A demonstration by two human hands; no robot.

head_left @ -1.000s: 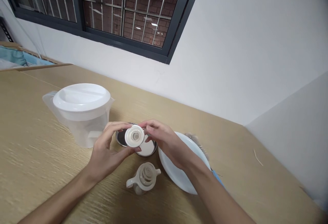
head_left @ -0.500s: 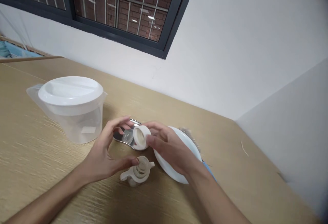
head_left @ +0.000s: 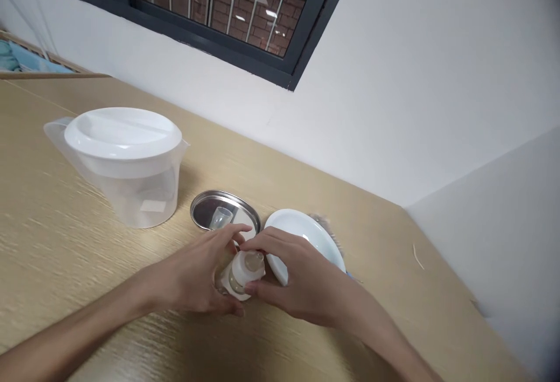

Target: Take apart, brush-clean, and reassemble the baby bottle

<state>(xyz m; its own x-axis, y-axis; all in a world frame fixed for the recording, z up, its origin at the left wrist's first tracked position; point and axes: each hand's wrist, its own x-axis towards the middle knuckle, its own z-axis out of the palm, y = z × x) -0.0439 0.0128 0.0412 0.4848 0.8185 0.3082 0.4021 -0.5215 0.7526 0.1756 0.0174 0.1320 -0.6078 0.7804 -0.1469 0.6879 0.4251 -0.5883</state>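
A small beige jug with a little handle stands on the wooden table. My left hand wraps round its left side. My right hand pinches a small white cap that sits on the jug's top. Just behind my hands lies a round steel dish with a small clear cup in it.
A clear plastic pitcher with a white lid stands at the left. A white plate lies to the right of the steel dish, with something grey and something blue half hidden behind it. The white wall and a barred window are behind.
Both hands have come down from above the steel dish to the small jug. The white cap, held up and turned over before, now sits on the jug's top.
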